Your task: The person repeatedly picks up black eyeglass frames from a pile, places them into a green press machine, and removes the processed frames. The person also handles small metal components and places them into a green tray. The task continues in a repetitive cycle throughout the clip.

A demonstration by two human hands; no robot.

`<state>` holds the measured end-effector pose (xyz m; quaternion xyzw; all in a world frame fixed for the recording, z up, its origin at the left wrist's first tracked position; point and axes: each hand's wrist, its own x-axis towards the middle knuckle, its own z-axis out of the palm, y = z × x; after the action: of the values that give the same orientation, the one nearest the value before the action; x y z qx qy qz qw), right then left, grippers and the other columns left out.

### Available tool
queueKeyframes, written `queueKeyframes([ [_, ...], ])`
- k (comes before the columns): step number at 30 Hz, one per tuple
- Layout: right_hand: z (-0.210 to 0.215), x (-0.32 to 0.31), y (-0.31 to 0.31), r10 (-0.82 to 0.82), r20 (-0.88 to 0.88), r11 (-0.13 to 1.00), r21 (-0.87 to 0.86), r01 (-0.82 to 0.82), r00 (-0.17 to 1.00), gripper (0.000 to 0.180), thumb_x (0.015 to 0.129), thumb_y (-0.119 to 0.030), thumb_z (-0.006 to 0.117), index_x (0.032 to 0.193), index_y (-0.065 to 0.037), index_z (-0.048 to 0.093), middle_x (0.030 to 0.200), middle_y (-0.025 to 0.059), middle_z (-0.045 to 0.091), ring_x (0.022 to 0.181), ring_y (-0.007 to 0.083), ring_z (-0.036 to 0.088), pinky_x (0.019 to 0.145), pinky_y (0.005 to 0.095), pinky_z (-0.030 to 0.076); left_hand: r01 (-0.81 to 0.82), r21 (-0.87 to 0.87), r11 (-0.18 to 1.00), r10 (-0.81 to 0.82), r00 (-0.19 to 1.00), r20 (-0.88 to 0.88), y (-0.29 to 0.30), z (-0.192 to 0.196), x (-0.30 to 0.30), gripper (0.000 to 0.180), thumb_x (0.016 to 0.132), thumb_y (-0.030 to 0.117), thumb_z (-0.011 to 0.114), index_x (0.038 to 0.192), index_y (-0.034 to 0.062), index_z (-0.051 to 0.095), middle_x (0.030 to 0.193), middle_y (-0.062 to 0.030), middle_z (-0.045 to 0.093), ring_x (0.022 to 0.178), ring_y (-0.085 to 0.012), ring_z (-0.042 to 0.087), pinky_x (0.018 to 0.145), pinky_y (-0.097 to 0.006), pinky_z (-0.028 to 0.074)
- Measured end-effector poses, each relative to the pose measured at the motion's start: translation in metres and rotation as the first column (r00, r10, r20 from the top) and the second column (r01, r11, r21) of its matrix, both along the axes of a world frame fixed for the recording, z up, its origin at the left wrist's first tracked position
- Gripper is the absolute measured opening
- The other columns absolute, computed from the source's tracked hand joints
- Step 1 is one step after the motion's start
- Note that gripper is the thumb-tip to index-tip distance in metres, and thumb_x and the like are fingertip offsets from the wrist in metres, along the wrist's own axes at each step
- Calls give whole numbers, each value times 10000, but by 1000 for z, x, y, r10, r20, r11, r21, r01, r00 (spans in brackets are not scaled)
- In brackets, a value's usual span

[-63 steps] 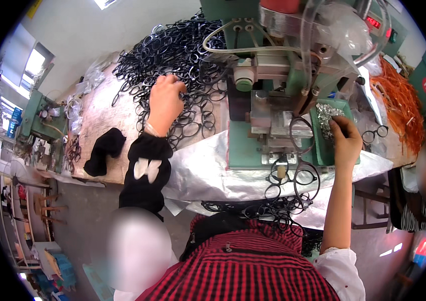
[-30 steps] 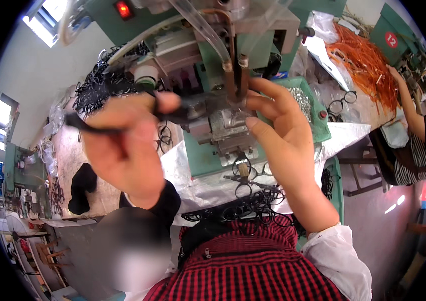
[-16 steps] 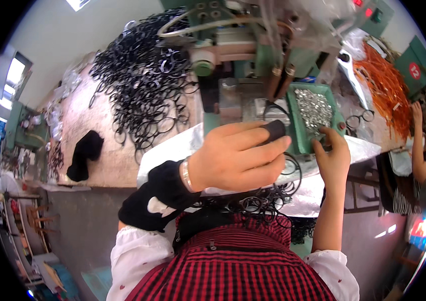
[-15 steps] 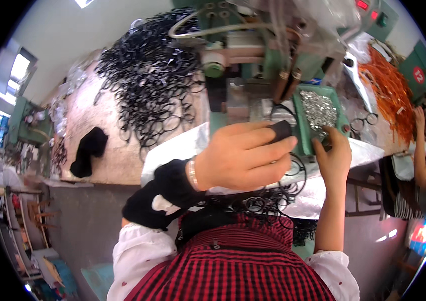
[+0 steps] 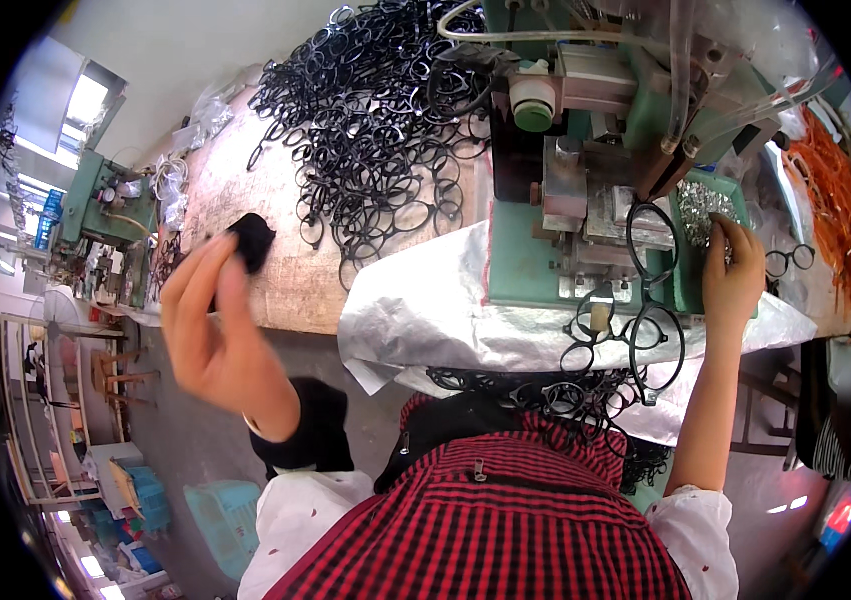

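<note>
Covering the lap nearest the camera is a red-and-black checked apron [image 5: 465,530], with a heap of loose dark frames [image 5: 570,395] just beyond its upper edge. The left hand [image 5: 225,335] is raised off to the left, blurred, its fingers half curled; nothing can be made out between them. Their tips overlap a black cloth [image 5: 257,243] in the view, and whether they touch it I cannot tell.

Well to the right of that hand, at the front of the machine [image 5: 565,190], is a dark eyeglass frame [image 5: 649,282]. Its long axis runs away from the body, one ring nearer, the other farther; what supports it is not clear. The far ring comes up close to the tips of two copper-coloured rods [image 5: 662,168].

The right hand [image 5: 733,280] is clearly the nearer one to this frame, just beside it on the right but apart. From its fingers the far ring lies almost straight left, the near ring left and back toward the body. Those fingers are bent down at small silvery metal bits [image 5: 702,210] in a green tray [image 5: 689,285]; whether they grasp one cannot be told.

Farther off, left of the machine, a large pile of black frames [image 5: 375,140] covers part of the table [image 5: 290,290].
</note>
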<state>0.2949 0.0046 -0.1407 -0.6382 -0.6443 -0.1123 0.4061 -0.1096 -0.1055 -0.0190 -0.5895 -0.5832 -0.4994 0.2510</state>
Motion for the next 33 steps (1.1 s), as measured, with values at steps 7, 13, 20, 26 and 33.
queueKeyframes([
  [7,5,-17,11,110,-457,981,-94,-171,883,151,861,-80,678,992,-26,730,934,91,718,890,208,664,839,308,496,-318,-616,721,18,897,-442,77,-112,-6,181,708,151,781,859,56,744,1002,-107,631,986,-313,560,861,-400,465],
  [13,-8,25,-52,-31,-362,997,-71,6,932,150,865,-20,682,1007,12,718,982,80,704,929,174,644,876,289,477,-86,-468,880,5,985,-171,90,-129,-42,131,751,118,694,824,9,698,1041,-127,660,959,-330,591,843,-421,480],
  [20,-11,53,-94,-64,-594,993,-117,-8,802,140,854,6,677,987,30,710,964,59,701,917,141,635,883,260,465,163,-411,897,76,858,508,158,-155,-176,255,868,195,672,815,-53,653,645,-49,624,601,-86,485,586,-283,399],
  [26,74,-36,-38,327,-592,919,17,-394,737,123,785,8,676,903,-2,710,936,71,707,929,164,647,874,297,478,398,-494,773,-72,828,556,181,-152,-70,289,869,158,654,658,-4,544,542,15,483,528,-66,405,490,-290,339],
  [33,65,-87,-1,378,-867,850,186,-492,326,399,797,-6,698,1177,-6,575,880,16,653,854,83,596,795,242,465,170,-371,913,-113,979,171,125,-115,-15,169,875,187,725,900,21,737,1057,-106,676,897,-244,584,809,-325,465],
])
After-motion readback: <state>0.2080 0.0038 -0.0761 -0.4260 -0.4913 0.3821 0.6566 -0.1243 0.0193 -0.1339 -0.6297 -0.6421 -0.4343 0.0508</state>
